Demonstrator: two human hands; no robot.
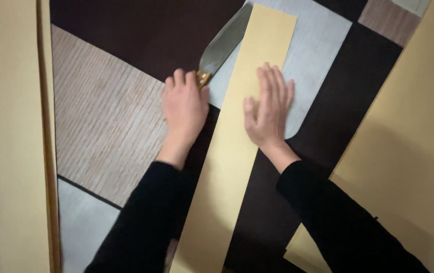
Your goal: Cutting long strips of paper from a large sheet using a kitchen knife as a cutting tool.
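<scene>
On the patterned floor (105,126), my left hand (185,108) is gripping a broad-bladed knife (224,43) by its handle while my right hand (267,106) is pressing flat, fingers spread, on the long yellow paper strip (227,167) just right of the blade.

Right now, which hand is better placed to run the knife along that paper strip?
Probably the left hand: it already grips the knife by its handle, blade lying at the left edge of the strip. The right hand lies flat on the strip, pinning it down, away from the knife.
</scene>
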